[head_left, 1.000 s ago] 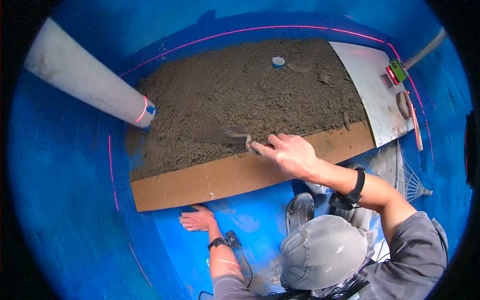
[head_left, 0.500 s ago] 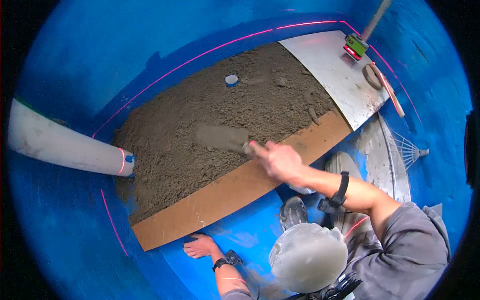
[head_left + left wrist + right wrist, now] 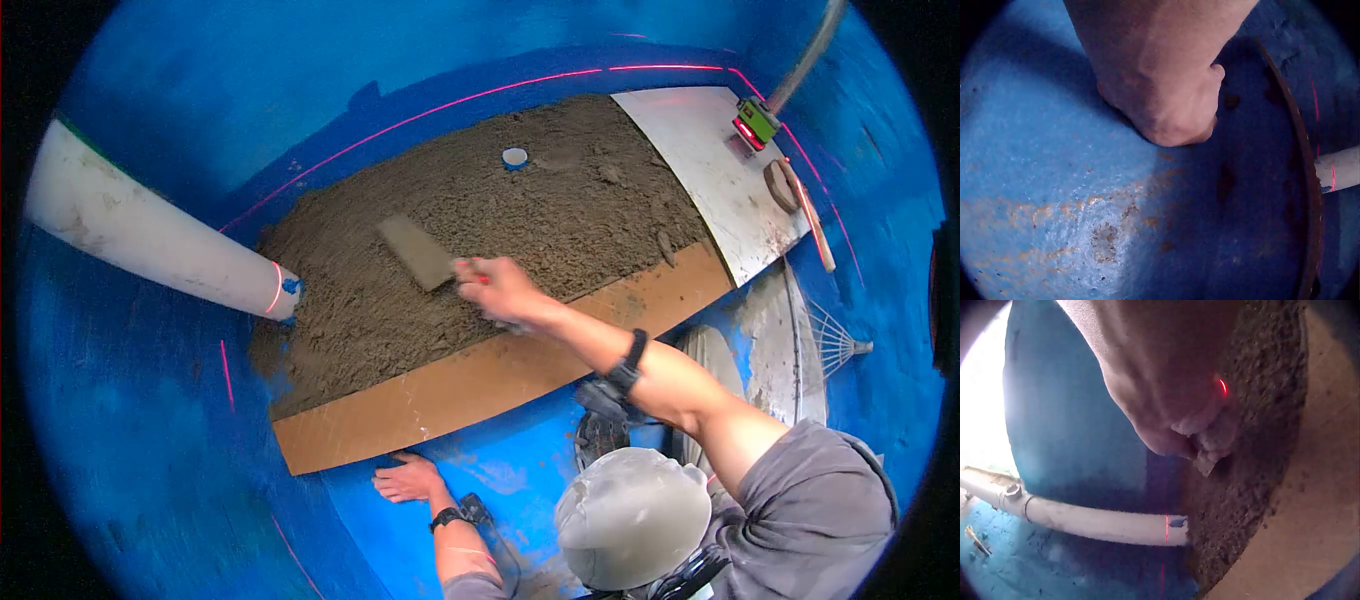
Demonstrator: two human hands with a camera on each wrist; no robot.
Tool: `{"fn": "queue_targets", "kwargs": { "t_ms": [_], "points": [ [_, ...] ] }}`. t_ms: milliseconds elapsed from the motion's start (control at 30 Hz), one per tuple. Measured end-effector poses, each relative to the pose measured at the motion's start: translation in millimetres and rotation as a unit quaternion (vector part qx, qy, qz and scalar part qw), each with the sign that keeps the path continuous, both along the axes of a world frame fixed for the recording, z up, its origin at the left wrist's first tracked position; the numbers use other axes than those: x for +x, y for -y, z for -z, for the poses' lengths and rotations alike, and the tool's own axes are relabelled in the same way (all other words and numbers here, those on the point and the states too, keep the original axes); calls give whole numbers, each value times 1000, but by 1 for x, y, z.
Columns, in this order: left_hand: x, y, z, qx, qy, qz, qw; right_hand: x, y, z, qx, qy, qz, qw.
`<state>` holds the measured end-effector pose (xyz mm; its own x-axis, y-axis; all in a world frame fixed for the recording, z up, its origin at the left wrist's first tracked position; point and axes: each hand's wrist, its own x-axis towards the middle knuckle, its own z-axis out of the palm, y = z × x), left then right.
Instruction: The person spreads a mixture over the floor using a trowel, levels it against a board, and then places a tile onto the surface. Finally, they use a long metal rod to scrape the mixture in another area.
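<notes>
In the head view my right hand [image 3: 500, 292] grips the handle of a flat trowel, its fingers curled round it. The trowel's blade [image 3: 415, 252] lies over the rough grey-brown mortar [image 3: 350, 300], slanting up and to the left from the hand. The right wrist view shows the hand [image 3: 1172, 419] from behind, above the mortar, with most of the tool hidden. My left hand [image 3: 408, 478] rests on the blue floor, fingers spread, just below a long brown board [image 3: 480, 382] that edges the mortar. In the left wrist view its fingers are mostly hidden.
A white pipe [image 3: 160, 220] ends at the mortar's left side. A small white ring [image 3: 515, 158] sits in the mortar. On a white panel [image 3: 685, 150] at right stand a green laser level [image 3: 756, 122] and a wooden-handled tool [image 3: 815, 225]. A wire rake [image 3: 835, 338] lies nearby.
The right hand and trowel have moved farther in from the brown board, and the blade has swung to point away from the person. The left hand stays on the floor; the view has shifted.
</notes>
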<state>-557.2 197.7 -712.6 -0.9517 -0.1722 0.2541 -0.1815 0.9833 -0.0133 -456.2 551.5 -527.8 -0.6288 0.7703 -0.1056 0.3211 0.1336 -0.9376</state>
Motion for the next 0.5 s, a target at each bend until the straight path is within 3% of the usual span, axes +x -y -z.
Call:
{"fn": "queue_targets", "kwargs": {
  "t_ms": [33,167,267,300,400,467,500],
  "points": [
    [0,1,1,0,-3,-5,1000,-20,6,-26,-122,45,-32,991],
    [-2,1,-2,16,14,-3,1000,-67,-3,-52,-159,57,-119,978],
    [2,3,-3,26,32,-19,999,-85,-10,-48,-121,7,2,993],
    [0,3,-4,29,35,-19,999,-87,-14,-50,-215,29,-8,976],
    [-3,-2,-6,30,44,-17,998,-83,4,-48,-209,33,-30,977],
    [-1,-1,-7,27,47,-14,998,-77,9,-55,-273,52,-135,951],
    [-1,0,-4,23,27,-5,999,-76,10,-64,-272,49,-136,951]
  ]
}}
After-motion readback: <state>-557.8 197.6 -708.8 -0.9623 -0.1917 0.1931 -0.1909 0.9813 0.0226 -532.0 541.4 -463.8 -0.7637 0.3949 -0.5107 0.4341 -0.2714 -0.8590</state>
